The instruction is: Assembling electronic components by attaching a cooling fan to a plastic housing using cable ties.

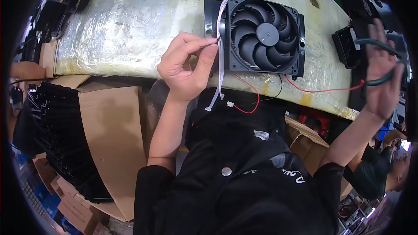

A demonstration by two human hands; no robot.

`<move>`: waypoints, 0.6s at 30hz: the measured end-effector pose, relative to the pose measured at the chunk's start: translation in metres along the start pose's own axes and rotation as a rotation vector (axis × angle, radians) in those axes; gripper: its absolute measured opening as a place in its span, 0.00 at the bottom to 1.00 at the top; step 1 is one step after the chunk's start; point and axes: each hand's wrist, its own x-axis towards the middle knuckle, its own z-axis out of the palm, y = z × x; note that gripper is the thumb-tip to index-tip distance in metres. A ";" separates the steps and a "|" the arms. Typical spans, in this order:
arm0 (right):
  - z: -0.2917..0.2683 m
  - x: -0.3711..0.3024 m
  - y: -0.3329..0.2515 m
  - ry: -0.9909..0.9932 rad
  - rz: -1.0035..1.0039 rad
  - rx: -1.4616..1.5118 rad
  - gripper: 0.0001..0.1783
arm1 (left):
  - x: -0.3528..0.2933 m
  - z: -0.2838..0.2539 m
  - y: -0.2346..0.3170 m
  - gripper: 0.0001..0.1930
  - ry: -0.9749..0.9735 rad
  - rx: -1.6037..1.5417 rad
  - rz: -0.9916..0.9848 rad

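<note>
Black plastic is the material of the fan (267, 34), which is laid face up on the table (139, 39), near its front edge. Its square housing is seated on a black frame (211, 11), so the joining of these two parts can be judged as done.

By contrast, the wiring seems to be unfinished. A flat grey cable (221, 63) is laid along the fan's left side, and its split ends are hung below the table edge, plugged into nothing. A white plug (230, 104) on a red wire (258, 93) is also hung free. Another red wire (322, 91) is stretched to the right.

Beside the cable, a small dark strip (218, 40) is pinched between the thumb and fingertip of the left hand (190, 63); what it is exactly cannot be told. The fastening of the cable can be judged as not yet complete.

The right hand (383, 78) is held well apart from the fan, with fingers stretched, near dark green handles (378, 41). Whether these are gripped cannot be told.
</note>
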 end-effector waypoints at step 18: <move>0.172 0.002 0.040 -0.772 -0.729 -1.659 0.26 | -0.004 0.003 -0.003 0.08 0.089 0.032 0.068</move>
